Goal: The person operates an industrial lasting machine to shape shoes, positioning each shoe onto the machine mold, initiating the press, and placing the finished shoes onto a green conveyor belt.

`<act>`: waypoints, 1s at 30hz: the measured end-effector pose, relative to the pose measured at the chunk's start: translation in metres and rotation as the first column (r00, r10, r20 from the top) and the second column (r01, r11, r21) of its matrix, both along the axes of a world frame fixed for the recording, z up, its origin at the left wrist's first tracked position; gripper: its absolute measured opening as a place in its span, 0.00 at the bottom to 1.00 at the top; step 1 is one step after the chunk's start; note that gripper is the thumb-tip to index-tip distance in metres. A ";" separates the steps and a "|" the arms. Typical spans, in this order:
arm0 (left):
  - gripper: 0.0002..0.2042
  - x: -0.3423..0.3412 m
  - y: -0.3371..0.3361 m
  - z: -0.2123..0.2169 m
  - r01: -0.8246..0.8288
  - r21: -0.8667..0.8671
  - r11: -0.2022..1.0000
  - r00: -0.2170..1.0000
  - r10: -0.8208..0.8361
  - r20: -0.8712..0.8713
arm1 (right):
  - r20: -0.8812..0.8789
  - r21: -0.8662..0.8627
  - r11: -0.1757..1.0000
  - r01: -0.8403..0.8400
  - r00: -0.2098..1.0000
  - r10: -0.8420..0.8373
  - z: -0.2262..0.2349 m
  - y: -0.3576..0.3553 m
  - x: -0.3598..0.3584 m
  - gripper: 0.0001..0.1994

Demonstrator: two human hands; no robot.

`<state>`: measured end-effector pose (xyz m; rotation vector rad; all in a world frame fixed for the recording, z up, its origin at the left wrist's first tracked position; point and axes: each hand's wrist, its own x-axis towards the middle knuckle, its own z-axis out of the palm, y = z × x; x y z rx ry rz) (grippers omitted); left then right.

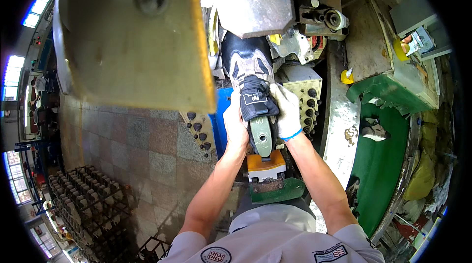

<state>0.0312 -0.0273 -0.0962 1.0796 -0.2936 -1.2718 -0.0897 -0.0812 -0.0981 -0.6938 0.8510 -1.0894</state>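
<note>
A black and beige shoe upper is stretched over a green shoe last. Its toe points away from me, under a metal plate of the machine. My bare left hand wraps round the left side of the upper near the heel. On the other side my right hand, in a white glove with a blue cuff, grips the upper beside the tongue. Both palms face inward, and the fingertips are partly hidden by the shoe. Behind the heel sits an orange and white padded block.
Black knobs line a panel to the right, with more on the left. A large yellowish shield blocks the upper left. Another shoe upper lies on a green surface at right. A rack of lasts stands lower left.
</note>
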 end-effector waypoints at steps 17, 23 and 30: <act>0.20 0.028 -0.003 -0.001 0.098 -0.110 0.989 0.863 -0.030 0.504 | -0.027 -0.036 0.992 0.119 0.992 -0.120 -0.005 0.006 0.024 0.12; 0.17 0.039 0.001 0.000 0.275 -0.169 0.947 0.591 -0.028 0.806 | 0.056 0.023 0.996 0.091 0.994 -0.092 -0.003 0.002 0.024 0.14; 0.30 0.036 0.103 -0.075 -0.130 0.260 0.957 0.732 -0.084 0.676 | -0.281 -0.095 0.994 0.056 0.956 -0.081 -0.005 0.027 -0.057 0.35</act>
